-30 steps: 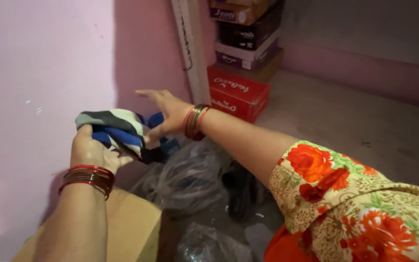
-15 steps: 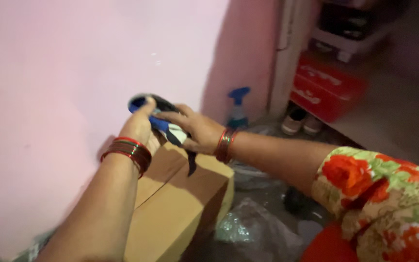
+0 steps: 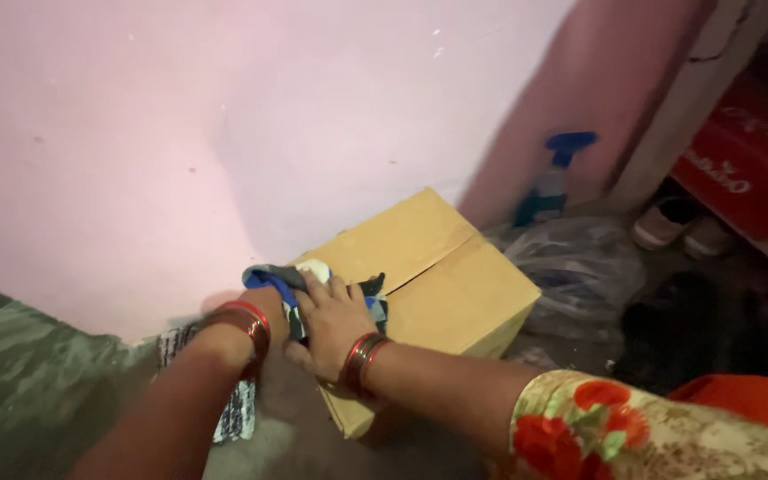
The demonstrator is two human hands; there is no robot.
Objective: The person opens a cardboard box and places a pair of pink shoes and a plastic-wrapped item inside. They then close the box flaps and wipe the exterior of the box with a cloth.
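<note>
A folded cloth [image 3: 288, 283], striped blue, white and dark, rests on the near corner of a closed cardboard box [image 3: 442, 280] against the pink wall. My right hand [image 3: 335, 322] lies flat on top of the cloth, pressing it onto the box. My left hand [image 3: 264, 307] grips the cloth's left end; most of that hand is hidden behind the cloth and the right hand. Both wrists carry red bangles. My right sleeve [image 3: 633, 431] is floral, cream and red.
A blue spray bottle [image 3: 551, 182] stands by the wall behind the box. Clear plastic bags [image 3: 575, 267] lie to the box's right, with sandals [image 3: 677, 229] and a red box [image 3: 748, 160] beyond. A patterned cloth [image 3: 235, 413] lies on the floor under my left arm.
Both hands have come down with the cloth from in front of the wall onto the box top. The right hand now lies flat on it.
</note>
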